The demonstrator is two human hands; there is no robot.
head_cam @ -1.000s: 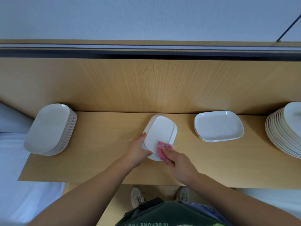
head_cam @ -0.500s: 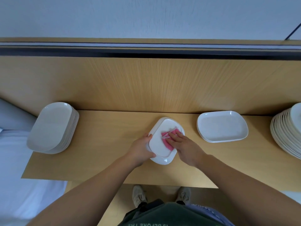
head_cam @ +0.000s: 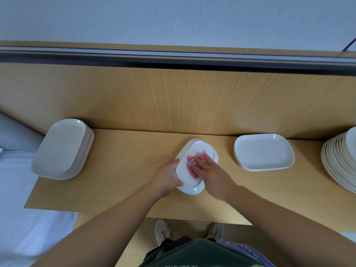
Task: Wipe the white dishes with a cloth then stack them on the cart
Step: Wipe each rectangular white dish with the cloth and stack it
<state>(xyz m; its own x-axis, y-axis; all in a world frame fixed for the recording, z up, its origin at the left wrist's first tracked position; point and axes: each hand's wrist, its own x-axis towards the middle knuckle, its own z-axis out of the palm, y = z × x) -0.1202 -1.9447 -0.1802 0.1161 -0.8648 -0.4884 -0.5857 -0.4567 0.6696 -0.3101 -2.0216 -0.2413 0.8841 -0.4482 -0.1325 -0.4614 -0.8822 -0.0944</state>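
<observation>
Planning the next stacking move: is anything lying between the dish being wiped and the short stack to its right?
Nothing visible does: only bare wood separates the dish from the short stack. The right hand presses a cloth on it.

The dish (head_cam: pixel 189 182) gripped by the left hand (head_cam: pixel 166 178) looks like glazed white ceramic, smooth and faintly glossy; the cloth (head_cam: pixel 190 166) under the right hand (head_cam: pixel 212 174) is pink, soft and fuzzy; the cart top (head_cam: pixel 125 160) beneath both is pale wood laminate, smooth, matt; the panel (head_cam: pixel 173 97) beyond them shows fine straight grain; the stack (head_cam: pixel 59 149) left of the left hand looks duller, off-white.
</observation>
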